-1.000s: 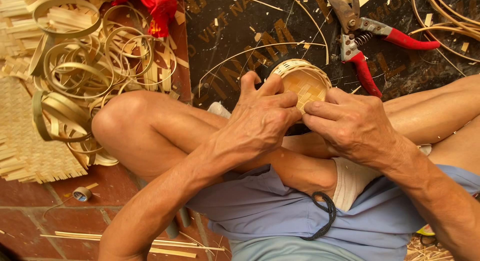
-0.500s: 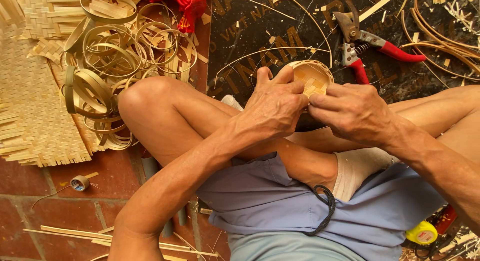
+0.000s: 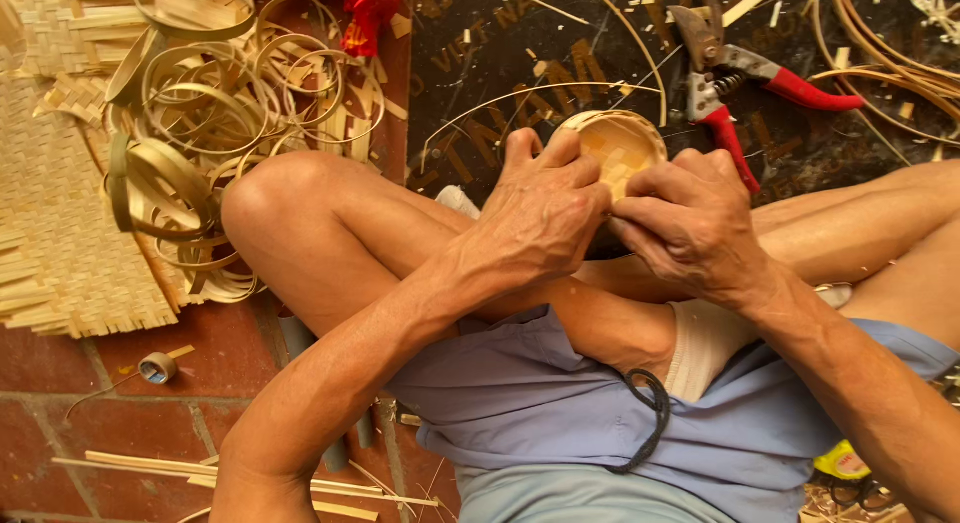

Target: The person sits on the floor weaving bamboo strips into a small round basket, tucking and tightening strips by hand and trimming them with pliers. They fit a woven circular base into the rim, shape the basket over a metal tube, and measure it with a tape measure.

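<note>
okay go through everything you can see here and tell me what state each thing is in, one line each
Basket: small, woven, round, held tilted in both hands.
Left hand: closed on the basket's rim.
Right hand: fingers pinching at the rim.
Shears: red handles, lying on the dark mat, blades shut.
Bamboo hoops: coiled, piled loose.
Woven mat: flat, edges unfinished.
Tape roll: lying on brick floor.

Pruning shears (image 3: 745, 78): lay open on the dark mat (image 3: 480, 53)
Bamboo strip coils (image 3: 215, 103): were heaped beside the woven mat (image 3: 55, 233)
Tape roll (image 3: 157, 367): rested on the brick floor (image 3: 60, 373)
</note>
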{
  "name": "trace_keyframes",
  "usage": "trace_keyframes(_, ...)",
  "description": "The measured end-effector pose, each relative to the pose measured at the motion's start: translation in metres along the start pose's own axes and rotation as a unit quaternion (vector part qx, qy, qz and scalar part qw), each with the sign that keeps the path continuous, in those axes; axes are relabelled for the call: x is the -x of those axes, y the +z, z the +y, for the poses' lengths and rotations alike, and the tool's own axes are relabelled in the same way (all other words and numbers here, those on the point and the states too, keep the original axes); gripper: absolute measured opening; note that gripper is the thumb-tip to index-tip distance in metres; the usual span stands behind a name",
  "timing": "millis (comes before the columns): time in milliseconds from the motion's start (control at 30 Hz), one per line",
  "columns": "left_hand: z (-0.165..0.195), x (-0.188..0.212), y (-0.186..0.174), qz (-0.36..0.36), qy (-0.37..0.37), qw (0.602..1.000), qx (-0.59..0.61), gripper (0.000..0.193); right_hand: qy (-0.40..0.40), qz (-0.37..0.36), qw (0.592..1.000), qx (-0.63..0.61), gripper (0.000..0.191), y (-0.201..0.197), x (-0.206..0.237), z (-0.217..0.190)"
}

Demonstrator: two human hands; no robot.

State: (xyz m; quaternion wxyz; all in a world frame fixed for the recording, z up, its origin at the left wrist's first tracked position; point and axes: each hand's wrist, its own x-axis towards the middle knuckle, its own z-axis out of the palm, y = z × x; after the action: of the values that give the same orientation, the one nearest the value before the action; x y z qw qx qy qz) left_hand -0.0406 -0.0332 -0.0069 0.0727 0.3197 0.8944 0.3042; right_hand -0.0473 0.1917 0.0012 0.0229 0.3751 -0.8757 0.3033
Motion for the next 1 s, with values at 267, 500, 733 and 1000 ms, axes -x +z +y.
trace_keyframes(267,0.016,0.006,0.000,-0.003,0.028,0.999,-0.015,0.015,0.039,0.056,0.997,-0.034,0.017,-0.005,0.011,-0.027)
trace_keyframes(500,0.004,0.035,0.041,0.037,0.015,0.999,-0.037,0.010,0.026,0.024,0.999,-0.041,0.017,0.012,0.040,-0.043)
trace_keyframes(733,0.017,0.001,0.003,0.012,-0.026,0.999,-0.043,0.011,0.029,0.034,0.998,-0.038,0.019,-0.012,0.019,-0.034)
trace_keyframes(1000,0.035,0.009,-0.005,0.059,-0.019,0.996,-0.061,0.007,0.065,0.000,0.997,-0.035,0.013,-0.024,0.010,-0.050)
